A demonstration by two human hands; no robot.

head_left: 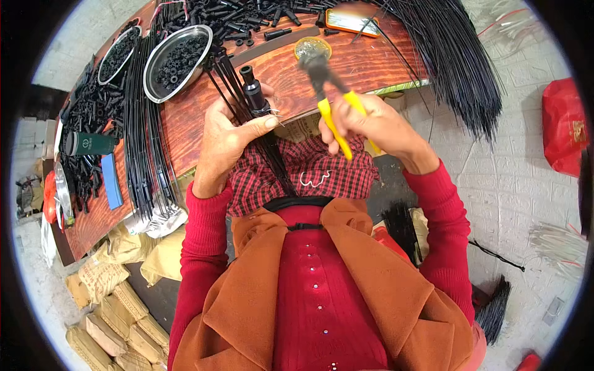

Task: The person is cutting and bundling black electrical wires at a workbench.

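My left hand (228, 137) grips a black plastic tube fitting (253, 90) together with a bunch of thin black rods (230, 80) that fan up from it and run down over my lap. A thin wire end sticks out by my thumb. My right hand (377, 127) is closed around the yellow handles of a pair of pliers (326, 86), whose dark jaws point up and left, a short way right of the fitting and apart from it. A red checked cloth (297, 176) covers my lap below both hands.
The wooden table (365, 62) carries two metal trays (176, 52) of small black parts, loose black fittings (247, 18), long bundles of black rods (145, 142), a green cup (86, 143), a round tin (312, 46) and an orange-cased phone (352, 21). Tan sacks (117, 297) lie on the floor at left; a red bag (563, 123) at right.
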